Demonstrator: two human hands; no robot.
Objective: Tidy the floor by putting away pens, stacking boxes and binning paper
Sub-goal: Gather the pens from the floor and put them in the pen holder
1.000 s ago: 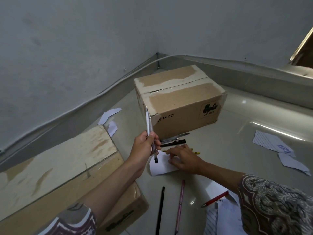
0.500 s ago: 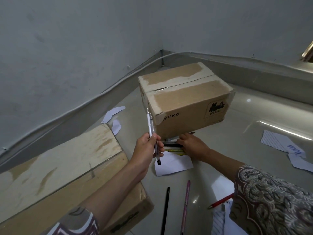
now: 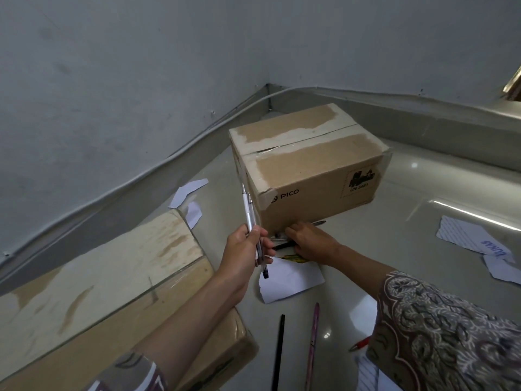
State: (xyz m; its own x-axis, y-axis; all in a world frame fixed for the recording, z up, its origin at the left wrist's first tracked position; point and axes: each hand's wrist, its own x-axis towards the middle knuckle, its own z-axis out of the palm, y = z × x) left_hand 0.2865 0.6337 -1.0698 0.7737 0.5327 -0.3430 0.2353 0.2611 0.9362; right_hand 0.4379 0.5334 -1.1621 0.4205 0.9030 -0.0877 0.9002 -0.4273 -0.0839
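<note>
The left hand (image 3: 244, 251) is pinching two pens upright, a silver pen (image 3: 249, 214) and a clear pen (image 3: 261, 259), with nothing spare to steady them. The right hand (image 3: 308, 241) is down on the floor (image 3: 408, 249) against the foot of the PICO box (image 3: 307, 167), fingers curled over a black pen (image 3: 282, 245). I can't tell if it actually has a grip yet.

Things that look risky to me:
- The pens there are jammed along the box's bottom edge, so a pull could roll one underneath.
- There's a yellow pen (image 3: 294, 258) lying on the paper scrap (image 3: 290, 279) just beside that hand. Drag the paper and it slides off.
- Add a third pen to the left hand and the bundle may fan out and drop.

Count, as far as I can see: two boxes (the PICO one in the corner, the flat box (image 3: 93, 277) near the left edge). Pens: two held, at least three by the box, then a black one (image 3: 279, 351), a pink one (image 3: 313, 342) and a red one (image 3: 359, 343) nearer me. Paper: six or so scraps.
</note>
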